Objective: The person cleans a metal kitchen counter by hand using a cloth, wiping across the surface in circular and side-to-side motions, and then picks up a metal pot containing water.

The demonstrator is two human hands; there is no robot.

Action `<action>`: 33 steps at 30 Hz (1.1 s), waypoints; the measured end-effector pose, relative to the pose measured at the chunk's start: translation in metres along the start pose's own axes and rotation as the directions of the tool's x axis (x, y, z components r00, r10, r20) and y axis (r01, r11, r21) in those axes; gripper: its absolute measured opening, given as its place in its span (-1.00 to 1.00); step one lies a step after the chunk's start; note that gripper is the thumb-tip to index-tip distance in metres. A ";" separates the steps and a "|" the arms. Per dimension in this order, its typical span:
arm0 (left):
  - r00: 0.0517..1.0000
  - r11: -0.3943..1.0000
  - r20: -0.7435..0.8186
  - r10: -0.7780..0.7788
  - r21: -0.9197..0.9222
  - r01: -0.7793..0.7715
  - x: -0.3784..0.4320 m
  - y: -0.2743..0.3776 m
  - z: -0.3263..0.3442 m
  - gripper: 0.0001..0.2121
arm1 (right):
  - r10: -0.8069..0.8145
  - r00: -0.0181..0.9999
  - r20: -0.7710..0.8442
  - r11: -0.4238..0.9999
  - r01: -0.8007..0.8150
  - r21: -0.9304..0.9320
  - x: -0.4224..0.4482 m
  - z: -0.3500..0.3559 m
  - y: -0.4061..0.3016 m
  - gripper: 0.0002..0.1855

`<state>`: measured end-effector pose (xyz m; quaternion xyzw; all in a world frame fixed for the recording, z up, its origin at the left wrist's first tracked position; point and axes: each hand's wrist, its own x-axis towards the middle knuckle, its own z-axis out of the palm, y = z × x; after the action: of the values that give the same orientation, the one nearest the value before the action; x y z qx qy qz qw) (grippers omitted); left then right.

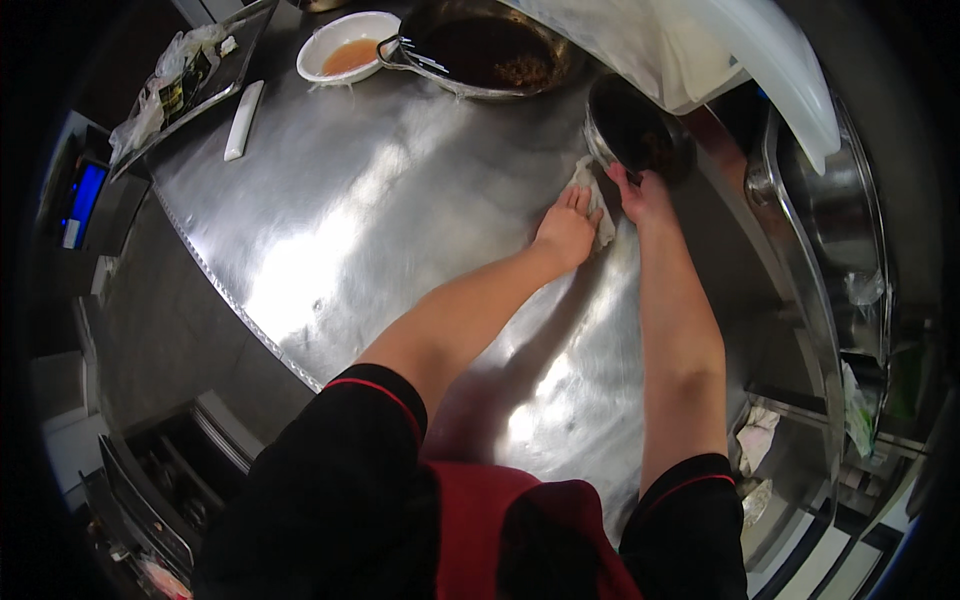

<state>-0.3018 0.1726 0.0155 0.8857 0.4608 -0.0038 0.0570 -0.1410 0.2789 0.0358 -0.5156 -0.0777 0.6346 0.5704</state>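
Note:
My left hand (pixel 568 225) presses a crumpled whitish cloth (pixel 600 214) flat on the stainless steel table (pixel 420 247), towards its right side. Just right of it, my right hand (pixel 637 191) grips the near rim of a round metal bowl or pan (pixel 634 124) with a dark inside. The bowl appears tilted; whether its base touches the table cannot be told. The cloth's upper end lies close to the bowl's rim. Part of the cloth is hidden under my left fingers.
A large pan (pixel 487 56) of dark contents and a white bowl (pixel 352 49) of orange liquid stand at the back. A white bar-shaped object (pixel 244 120) lies beside a metal tray (pixel 202 101) with plastic wrapping. A translucent plastic tub (pixel 720 52) overhangs the back right; a steel vessel (pixel 832 225) is at right.

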 end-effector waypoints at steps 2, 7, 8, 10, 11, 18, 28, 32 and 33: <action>0.999 0.999 -0.001 -0.038 -0.011 0.038 0.003 -0.001 0.005 -0.44 | 0.017 1.000 -0.006 1.000 -0.017 0.010 -0.013 -0.005 0.006 -0.59; 1.000 1.000 0.027 -0.009 -0.013 0.010 -0.004 0.013 -0.006 -0.49 | 0.031 0.999 -0.026 0.996 -0.029 0.087 -0.044 -0.071 -0.006 -0.57; 1.000 1.000 0.019 -0.009 -0.023 0.009 -0.005 0.013 -0.004 -0.49 | 0.022 0.999 -0.030 0.995 -0.018 0.103 -0.054 -0.082 -0.007 -0.56; 1.000 1.000 0.021 -0.006 -0.010 0.007 -0.009 0.015 -0.003 -0.49 | -0.013 0.999 -0.049 1.000 0.014 0.019 -0.077 -0.105 -0.012 -0.54; 1.000 1.000 0.025 -0.001 -0.008 0.001 -0.012 0.019 -0.003 -0.48 | -0.002 0.999 -0.043 1.000 0.003 0.022 -0.087 -0.120 -0.017 -0.54; 0.995 0.997 0.081 0.054 0.050 -0.058 -0.029 0.050 -0.005 -0.45 | -0.036 0.996 -0.082 0.998 0.040 0.047 -0.154 -0.219 -0.035 -0.55; 0.983 0.977 0.089 0.161 0.128 -0.172 -0.023 0.111 0.010 -0.47 | -0.267 0.940 -0.212 0.962 0.271 -0.010 -0.186 -0.329 -0.050 -0.54; 0.981 0.977 0.123 0.149 0.138 -0.165 -0.019 0.122 0.015 -0.43 | -0.272 0.925 -0.264 0.956 0.290 0.032 -0.179 -0.349 -0.055 -0.57; 0.982 0.977 0.116 0.152 0.131 -0.167 -0.019 0.125 0.012 -0.43 | -0.289 0.920 -0.264 0.949 0.311 0.047 -0.180 -0.355 -0.056 -0.54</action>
<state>-0.2102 0.0852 0.0170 0.9202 0.3831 -0.0782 0.0191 0.1261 -0.0207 0.0146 -0.5489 -0.0541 0.4711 0.6883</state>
